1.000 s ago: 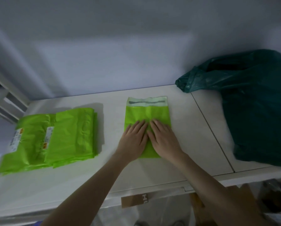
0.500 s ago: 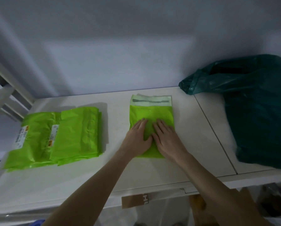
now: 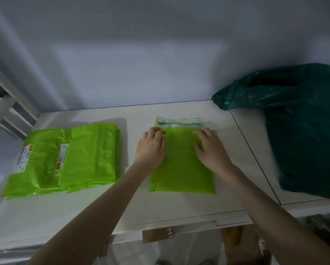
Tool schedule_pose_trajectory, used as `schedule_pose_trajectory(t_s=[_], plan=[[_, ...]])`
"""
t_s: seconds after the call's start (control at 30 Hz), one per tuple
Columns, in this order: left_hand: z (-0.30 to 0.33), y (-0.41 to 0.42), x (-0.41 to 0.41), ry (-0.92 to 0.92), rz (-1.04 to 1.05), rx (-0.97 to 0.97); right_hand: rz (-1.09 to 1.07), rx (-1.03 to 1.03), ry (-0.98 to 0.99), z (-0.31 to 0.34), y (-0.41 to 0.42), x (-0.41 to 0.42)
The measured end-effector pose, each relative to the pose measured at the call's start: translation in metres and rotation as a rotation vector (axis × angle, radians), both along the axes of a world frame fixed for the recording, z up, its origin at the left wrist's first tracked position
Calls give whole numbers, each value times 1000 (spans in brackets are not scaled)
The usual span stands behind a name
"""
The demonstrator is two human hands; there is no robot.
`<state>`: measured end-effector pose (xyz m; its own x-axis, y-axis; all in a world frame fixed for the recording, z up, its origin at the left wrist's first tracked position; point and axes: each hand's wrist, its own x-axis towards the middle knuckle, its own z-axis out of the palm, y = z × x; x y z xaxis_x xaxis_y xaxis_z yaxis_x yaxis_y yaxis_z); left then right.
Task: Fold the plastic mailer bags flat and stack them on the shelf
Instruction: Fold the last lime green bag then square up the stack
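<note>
A lime-green mailer bag [image 3: 181, 165] lies flat on the white shelf [image 3: 122, 211], about midway along it and a little nearer the back edge than the front. Its pale sealing flap [image 3: 179, 122], with a dark adhesive strip across it, points toward the wall and lies open on the shelf.

The person's left hand [image 3: 150, 148] rests on the bag's left edge near the far corner, with the fingertips bent down at the line where the flap begins; whether they pinch the plastic or only press it is hard to tell. The right hand [image 3: 210, 150] lies palm-down on the bag's right side, fingers spread and straight, pressing the plastic flat against the shelf. The two hands are apart, with bare green plastic between them.

Toward the left end of the shelf sits a stack of folded green mailer bags [image 3: 64, 159], several overlapping, with white shipping labels [image 3: 24, 157] showing on the left ones. The stack is well apart from the bag being handled.

At the right end, across a seam in the shelf surface, a large dark green plastic bag [image 3: 302, 127] slumps against the wall, its knotted mouth pointing toward the middle. Below the front edge a brown cardboard box [image 3: 158, 234] shows.
</note>
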<state>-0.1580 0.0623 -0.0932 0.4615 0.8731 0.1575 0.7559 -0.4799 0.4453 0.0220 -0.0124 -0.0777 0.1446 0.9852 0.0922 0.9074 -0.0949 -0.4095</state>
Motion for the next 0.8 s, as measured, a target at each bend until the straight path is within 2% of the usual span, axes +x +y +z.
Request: schedule_pose_trajectory(t_s=[0.17,0.27,0.47,0.57,0.67,0.8], plan=[[-3,38,23,182,-232,55,112,1,-149,-9,42,-8],[-18,42,29,307,-303,34,169,-40,-132,-25,55,-13],[-28,41,26,302,-255,-5,162,-102,-96,-39,55,-7],[-25,41,22,304,-129,-63,50,-137,-73,-38,54,-3],[-22,40,20,366,-69,-75,-52,-203,-170,-38,51,5],[-22,40,21,335,-5,-69,-129,-223,-194,-38,48,7]])
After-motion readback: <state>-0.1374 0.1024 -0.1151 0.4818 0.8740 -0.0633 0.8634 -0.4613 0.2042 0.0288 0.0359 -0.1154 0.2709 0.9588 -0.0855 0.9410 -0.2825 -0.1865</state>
